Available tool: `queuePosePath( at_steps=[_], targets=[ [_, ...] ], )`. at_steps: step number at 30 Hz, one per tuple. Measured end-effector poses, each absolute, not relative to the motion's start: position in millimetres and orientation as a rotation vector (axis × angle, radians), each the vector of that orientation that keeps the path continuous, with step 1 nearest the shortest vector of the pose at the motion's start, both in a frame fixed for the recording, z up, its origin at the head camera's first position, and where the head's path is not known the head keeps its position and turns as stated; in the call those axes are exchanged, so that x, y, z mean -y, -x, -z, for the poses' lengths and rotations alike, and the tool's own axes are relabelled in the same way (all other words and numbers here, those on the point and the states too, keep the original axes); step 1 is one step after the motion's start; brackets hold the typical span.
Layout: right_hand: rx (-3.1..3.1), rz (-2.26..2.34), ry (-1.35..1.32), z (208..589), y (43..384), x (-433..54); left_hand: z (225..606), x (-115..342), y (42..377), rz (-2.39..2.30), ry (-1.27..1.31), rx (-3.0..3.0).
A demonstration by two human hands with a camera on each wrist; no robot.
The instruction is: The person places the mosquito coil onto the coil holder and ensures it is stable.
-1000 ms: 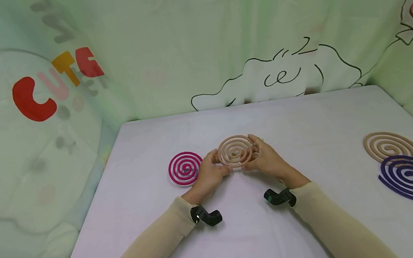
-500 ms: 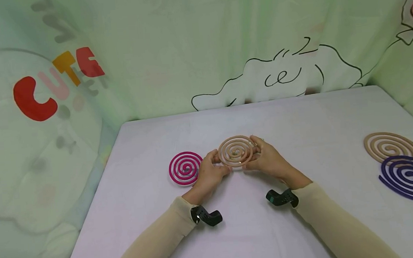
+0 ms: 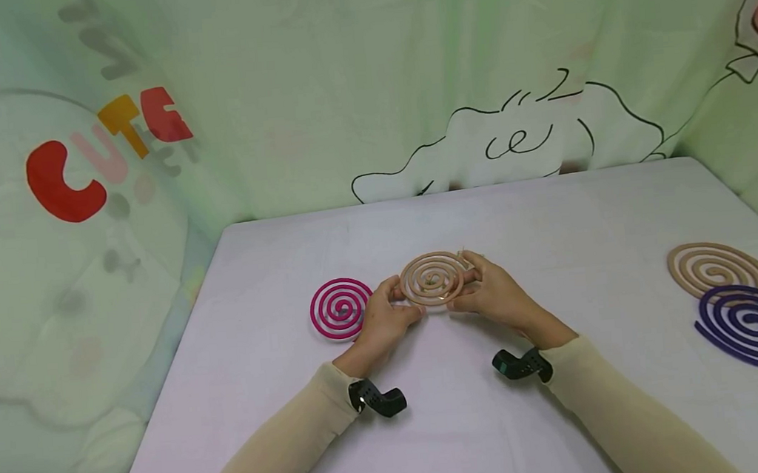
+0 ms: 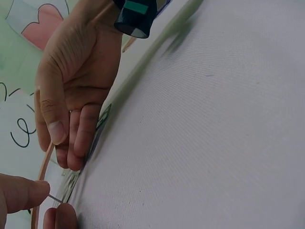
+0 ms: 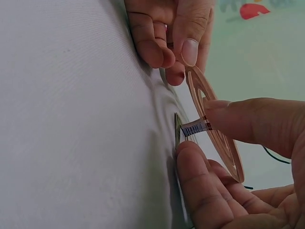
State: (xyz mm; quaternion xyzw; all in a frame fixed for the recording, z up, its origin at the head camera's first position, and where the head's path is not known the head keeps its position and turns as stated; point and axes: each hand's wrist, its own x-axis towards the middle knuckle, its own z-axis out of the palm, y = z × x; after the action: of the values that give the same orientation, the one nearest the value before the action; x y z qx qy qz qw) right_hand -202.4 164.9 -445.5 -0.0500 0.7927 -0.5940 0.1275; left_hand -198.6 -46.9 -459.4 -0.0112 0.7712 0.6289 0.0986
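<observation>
The tan coil [image 3: 432, 280] was held between both hands just above the table [image 3: 460, 423], near the middle of the head view and tilted against the tabletop in the right wrist view. The left hand [image 3: 385, 318] pinched its left edge; the right hand [image 3: 494, 298] held its right side, thumb on the upper face and fingers lower down.

Under the coil, a strip [image 5: 193, 128] with barcode-like bars ran down to a thin shiny piece [image 5: 177, 131] near the cloth; any characters on the strip were too small to read.

Just beside the left hand lay a pink coil [image 3: 341, 308], its right edge partly covered by that hand. Well apart, toward the table's right side, lay a second coil [image 3: 714, 271], also tan, with a purple coil [image 3: 753, 323] overlapping its near part. No brand could be read on any coil.

Both wrists wore black devices [image 3: 378, 398] below cream sleeves [image 3: 289, 451].

Behind the table hung a pale green backdrop [image 3: 340, 83]. On its left side, large letters [image 3: 73, 202] in red, pink and orange read "CUTE", the last one bent by a fold. Grey marks above them were illegible, and black outlines [image 3: 518, 141] at the back included an "e"-like loop.
</observation>
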Motion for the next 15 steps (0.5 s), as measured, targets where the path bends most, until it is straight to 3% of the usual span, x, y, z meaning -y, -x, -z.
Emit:
queuePosePath(
  at_steps=[15],
  targets=[
    [-2.283,1.757,0.203,438,190,-176,462,48,198,-1.918,0.063,-2.226]
  ],
)
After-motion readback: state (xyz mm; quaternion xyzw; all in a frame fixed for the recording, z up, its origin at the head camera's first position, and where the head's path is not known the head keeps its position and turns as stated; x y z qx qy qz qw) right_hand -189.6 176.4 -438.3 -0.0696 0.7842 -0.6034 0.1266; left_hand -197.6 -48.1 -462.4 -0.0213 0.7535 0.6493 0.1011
